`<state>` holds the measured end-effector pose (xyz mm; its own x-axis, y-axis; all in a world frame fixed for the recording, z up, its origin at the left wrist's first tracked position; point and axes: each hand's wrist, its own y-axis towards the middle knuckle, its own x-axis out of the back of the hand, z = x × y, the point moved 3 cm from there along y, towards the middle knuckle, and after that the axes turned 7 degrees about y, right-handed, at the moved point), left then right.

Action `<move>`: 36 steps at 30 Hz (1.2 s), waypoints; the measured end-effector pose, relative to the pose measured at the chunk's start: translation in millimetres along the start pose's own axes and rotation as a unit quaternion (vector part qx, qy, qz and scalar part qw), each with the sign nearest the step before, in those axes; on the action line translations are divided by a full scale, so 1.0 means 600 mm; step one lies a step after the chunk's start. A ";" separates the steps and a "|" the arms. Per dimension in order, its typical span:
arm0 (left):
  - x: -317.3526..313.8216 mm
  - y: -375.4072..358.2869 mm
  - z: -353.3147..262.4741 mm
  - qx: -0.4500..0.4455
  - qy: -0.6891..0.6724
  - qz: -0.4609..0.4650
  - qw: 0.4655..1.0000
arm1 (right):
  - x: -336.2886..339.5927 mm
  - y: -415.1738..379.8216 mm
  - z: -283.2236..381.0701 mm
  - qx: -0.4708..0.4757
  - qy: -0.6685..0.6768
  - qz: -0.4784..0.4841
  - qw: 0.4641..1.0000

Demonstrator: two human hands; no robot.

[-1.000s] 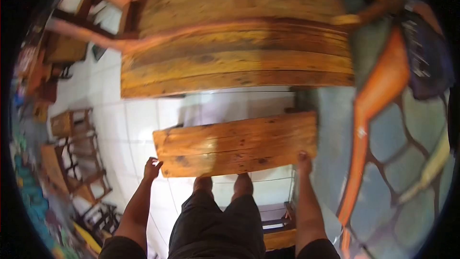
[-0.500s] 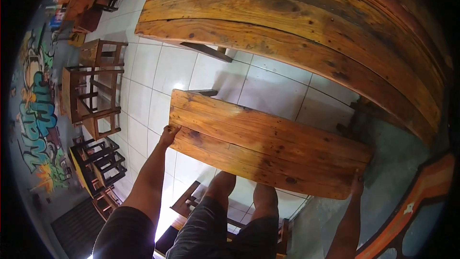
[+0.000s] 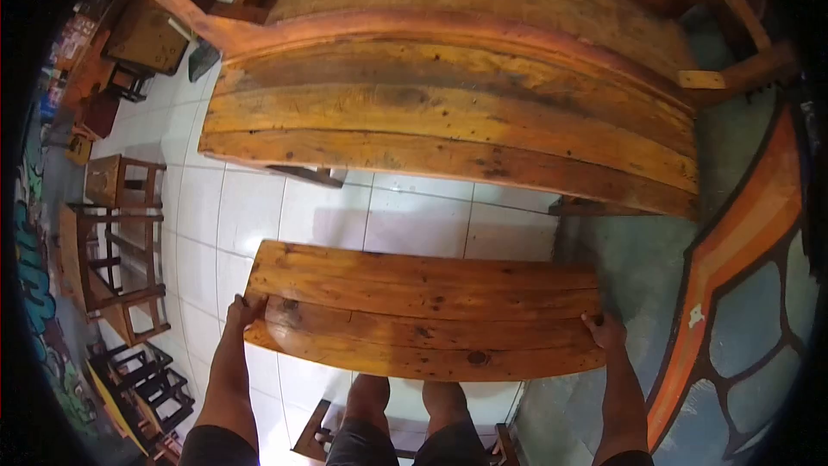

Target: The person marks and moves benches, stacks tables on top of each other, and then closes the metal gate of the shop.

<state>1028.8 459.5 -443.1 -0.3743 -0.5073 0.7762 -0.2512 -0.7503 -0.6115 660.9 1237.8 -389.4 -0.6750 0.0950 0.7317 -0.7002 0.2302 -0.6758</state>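
Observation:
A plank-topped wooden table (image 3: 414,319) spans the space in front of my knees, its top facing up. My left hand (image 3: 245,311) is closed on its left end, fingers mostly hidden at the edge. At the opposite end, my right hand (image 3: 608,331) grips the right edge with the thumb on top. Whether the table's legs touch the floor cannot be seen. Beyond it stands a longer plank-topped wooden table (image 3: 448,121), separated from the held one by a strip of floor.
White floor tiles (image 3: 323,223) run between the two tables. Several wooden stools (image 3: 121,267) line the left side. A painted wall (image 3: 750,328) rises close on the right. A wooden piece (image 3: 312,431) lies beside my legs.
The held table appears lower and more level in view, and my right hand shows more fully. The longer table now shows whole, with a wooden frame behind it.

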 end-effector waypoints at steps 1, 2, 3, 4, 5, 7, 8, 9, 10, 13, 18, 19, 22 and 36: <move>0.018 -0.008 -0.016 -0.008 -0.004 -0.005 1.000 | 0.020 -0.017 0.018 0.000 -0.032 0.022 0.999; 0.038 -0.025 -0.020 0.015 0.019 0.010 1.000 | 0.032 -0.031 0.027 -0.001 -0.064 0.046 0.997; 0.055 -0.043 -0.021 0.041 0.043 0.027 0.998 | 0.041 -0.039 0.024 -0.003 -0.063 0.043 0.997; 0.067 -0.046 -0.012 0.032 0.044 0.039 0.998 | 0.047 -0.046 0.024 0.018 -0.076 0.046 0.996; 0.074 -0.044 0.005 0.030 0.040 0.036 0.998 | 0.057 -0.055 0.028 0.041 -0.088 0.047 0.994; 0.089 -0.054 0.031 0.022 0.101 0.047 0.994 | 0.077 -0.085 0.029 0.031 -0.126 0.054 0.990; 0.105 -0.072 0.039 0.027 0.096 0.058 0.993 | 0.089 -0.106 0.026 0.018 -0.167 0.067 0.984; 0.118 -0.079 0.051 0.021 0.089 0.054 0.994 | 0.103 -0.129 0.024 0.017 -0.165 0.058 0.985; 0.128 -0.083 0.072 0.014 0.097 0.049 0.994 | 0.118 -0.156 0.025 0.038 -0.144 0.047 0.988; 0.184 -0.130 0.105 0.005 0.096 0.046 0.994 | 0.178 -0.249 0.041 0.035 -0.135 0.036 0.990; 0.305 -0.175 0.141 -0.069 0.020 0.004 0.997 | 0.286 -0.362 0.057 0.062 -0.114 0.015 0.991; 0.300 -0.124 0.184 -0.075 0.014 0.001 0.997 | 0.308 -0.388 0.059 0.062 -0.116 0.017 0.991; 0.404 -0.145 0.159 -0.181 -0.070 -0.009 0.981 | 0.395 -0.455 0.096 0.044 -0.120 -0.004 0.992; 0.810 -0.159 -0.121 -0.139 0.246 0.020 0.959 | 0.657 -0.380 0.206 0.067 -0.153 0.037 0.985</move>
<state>806.4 315.3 -18.7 -0.7475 -0.2211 0.6264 -0.4302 -0.5575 -0.7101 525.8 1103.0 42.5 -0.7491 -0.1955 0.6329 -0.6573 0.1010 -0.7468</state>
